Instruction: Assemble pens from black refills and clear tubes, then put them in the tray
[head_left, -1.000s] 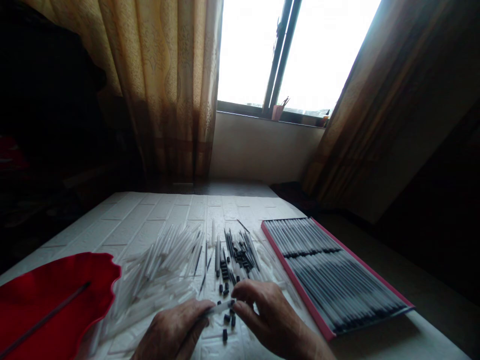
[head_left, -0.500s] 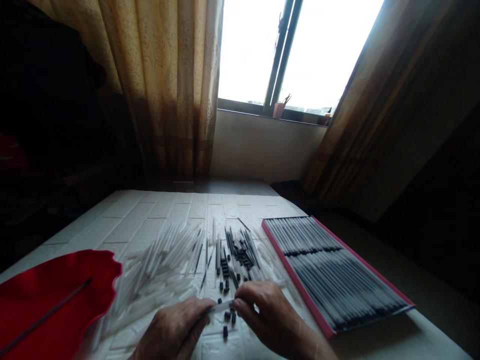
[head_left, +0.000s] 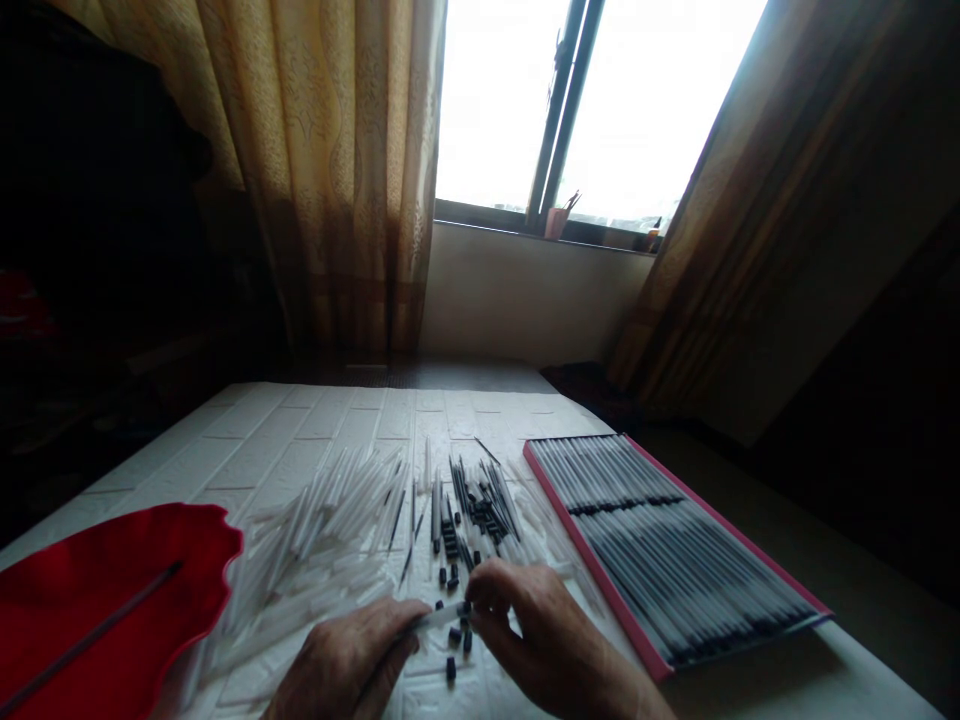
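My left hand [head_left: 349,650] is closed around a translucent white pen barrel [head_left: 441,617], which points to the right out of its fingers. At the barrel's right end, the thumb and forefinger of my right hand [head_left: 536,630] pinch a small black cap [head_left: 465,607]; the fingertips partly hide it. Whether the cap sits on the barrel or only touches it, I cannot tell. Several loose black caps [head_left: 451,668] lie on the table just below and around the barrel. Beyond my hands is a pile of black caps and dark thin refills [head_left: 484,500].
Many translucent barrels [head_left: 345,500] are heaped left of centre on the white brick-patterned table [head_left: 277,420]. A red scalloped tray [head_left: 180,540] holding a long thin rod stands at the left. On the right is a pink-edged box [head_left: 652,655] with rows of pens. A window is behind.
My right fingers have shifted slightly at the barrel's end, and a dark cap now shows between them. My left hand has barely moved.
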